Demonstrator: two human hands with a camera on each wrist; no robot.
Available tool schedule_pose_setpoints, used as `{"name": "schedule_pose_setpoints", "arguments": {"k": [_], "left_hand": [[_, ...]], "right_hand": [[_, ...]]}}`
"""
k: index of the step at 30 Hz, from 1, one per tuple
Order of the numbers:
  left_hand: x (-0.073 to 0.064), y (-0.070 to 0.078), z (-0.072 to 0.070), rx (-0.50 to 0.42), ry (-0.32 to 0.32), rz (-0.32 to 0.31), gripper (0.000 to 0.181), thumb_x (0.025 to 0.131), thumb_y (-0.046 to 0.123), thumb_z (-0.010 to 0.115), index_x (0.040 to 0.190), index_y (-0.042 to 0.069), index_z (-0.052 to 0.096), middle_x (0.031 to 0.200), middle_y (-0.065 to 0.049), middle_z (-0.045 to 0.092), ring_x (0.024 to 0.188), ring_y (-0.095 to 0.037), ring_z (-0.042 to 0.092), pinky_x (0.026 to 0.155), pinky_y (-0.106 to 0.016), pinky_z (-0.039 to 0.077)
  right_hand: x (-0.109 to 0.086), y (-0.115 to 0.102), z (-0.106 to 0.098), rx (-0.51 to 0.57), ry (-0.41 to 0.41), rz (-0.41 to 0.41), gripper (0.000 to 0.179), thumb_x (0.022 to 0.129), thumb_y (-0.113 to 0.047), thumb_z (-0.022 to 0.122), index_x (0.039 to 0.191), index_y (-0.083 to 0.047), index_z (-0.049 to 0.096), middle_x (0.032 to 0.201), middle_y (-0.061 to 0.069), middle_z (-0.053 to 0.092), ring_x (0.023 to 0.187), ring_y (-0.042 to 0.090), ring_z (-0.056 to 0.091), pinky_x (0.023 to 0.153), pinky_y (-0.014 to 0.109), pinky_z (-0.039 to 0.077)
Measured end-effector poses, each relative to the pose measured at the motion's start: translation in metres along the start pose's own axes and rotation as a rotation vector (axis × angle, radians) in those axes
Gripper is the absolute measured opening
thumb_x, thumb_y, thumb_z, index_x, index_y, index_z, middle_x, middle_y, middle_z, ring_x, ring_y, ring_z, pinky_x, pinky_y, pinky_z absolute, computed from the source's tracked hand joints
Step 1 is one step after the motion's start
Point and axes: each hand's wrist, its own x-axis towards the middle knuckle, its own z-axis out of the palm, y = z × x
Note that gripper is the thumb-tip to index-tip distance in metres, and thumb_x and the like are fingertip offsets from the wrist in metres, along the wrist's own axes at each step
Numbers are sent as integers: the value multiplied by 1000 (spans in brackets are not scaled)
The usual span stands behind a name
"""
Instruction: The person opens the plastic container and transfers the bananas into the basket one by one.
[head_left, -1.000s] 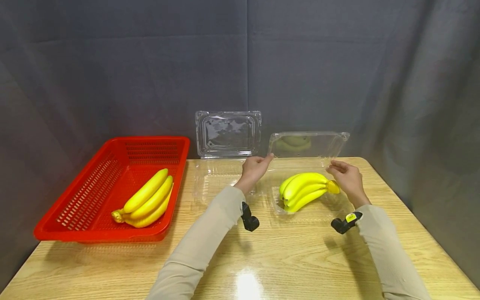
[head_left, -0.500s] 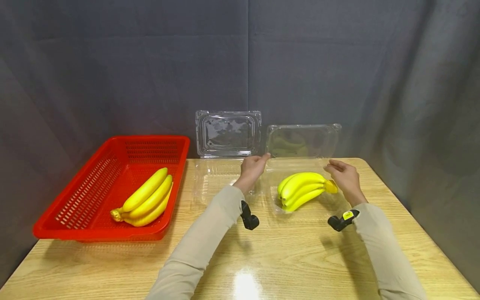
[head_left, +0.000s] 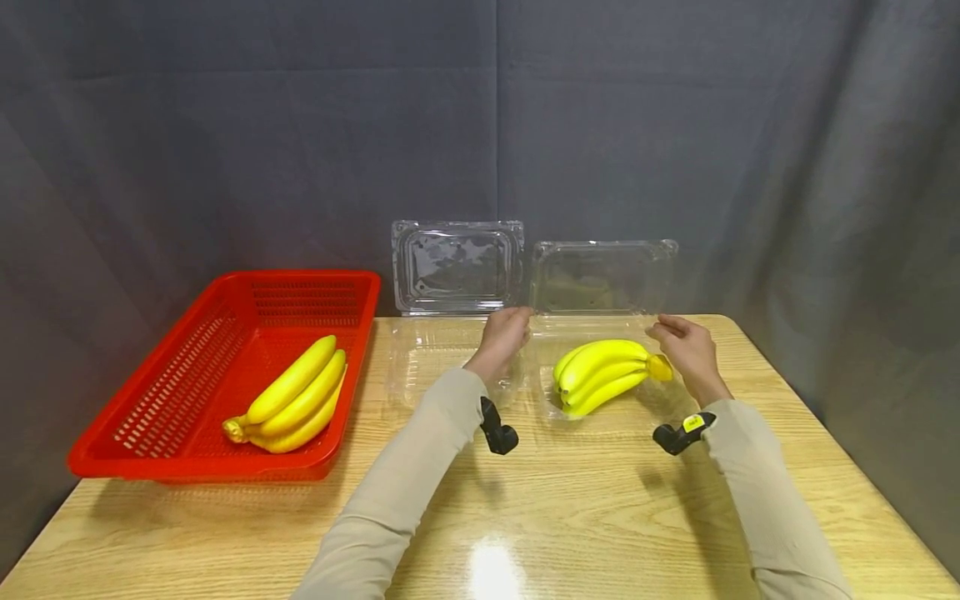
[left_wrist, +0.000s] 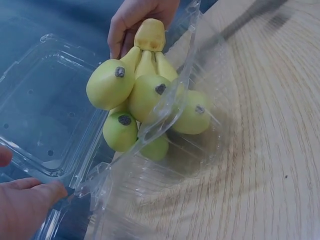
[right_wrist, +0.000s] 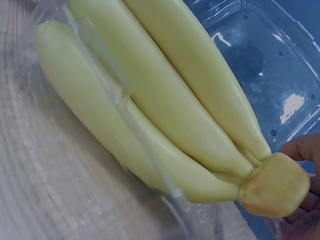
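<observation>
A bunch of yellow bananas (head_left: 606,373) lies in the tray of a clear plastic clamshell box (head_left: 592,427), whose lid (head_left: 604,275) stands raised at the back. My left hand (head_left: 504,337) pinches the box's back left corner near the hinge. At the back right, my right hand (head_left: 688,354) pinches the box's edge, just beyond the banana stem (right_wrist: 275,185). In the right wrist view the stem partly hides those fingers. The left wrist view has the left hand (left_wrist: 25,205) at the hinge edge, with the banana tips facing the camera.
Left of the hands, a second clear clamshell box (head_left: 427,367) sits with its lid (head_left: 457,268) up. A red plastic basket (head_left: 180,392) on the left holds another bunch of bananas (head_left: 292,400). Behind the wooden table (head_left: 570,517) hangs a grey curtain (head_left: 360,150).
The lid of the right box has swung back from leaning forward to standing raised. Both hands and the box have shifted slightly left and away. The basket has stayed put.
</observation>
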Motion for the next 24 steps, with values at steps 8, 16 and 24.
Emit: {"name": "schedule_pose_setpoints", "arguments": {"k": [8, 16, 24], "left_hand": [[4, -2, 1, -114, -23, -30, 25, 95, 4, 44, 111, -9, 58, 76, -1, 44, 65, -11, 41, 76, -24, 47], [43, -43, 5, -221, -19, 28, 41, 95, 8, 47, 130, -14, 48, 106, -12, 49, 86, -14, 51, 89, -30, 49], [6, -5, 4, -269, -26, 12, 29, 92, -3, 41, 68, 11, 36, 56, 6, 26, 49, -5, 25, 49, -18, 25]], "right_hand": [[2, -2, 2, -1, 15, 4, 55, 99, -25, 53, 144, 3, 40, 138, 25, 48, 125, 38, 47, 101, 47, 40], [4, -2, 4, 19, 12, 18, 54, 100, -23, 52, 145, 4, 39, 140, 25, 46, 127, 37, 45, 103, 47, 38], [6, -1, 5, 29, 10, 5, 53, 99, -20, 54, 144, 6, 39, 140, 25, 46, 126, 37, 46, 101, 45, 40]]}}
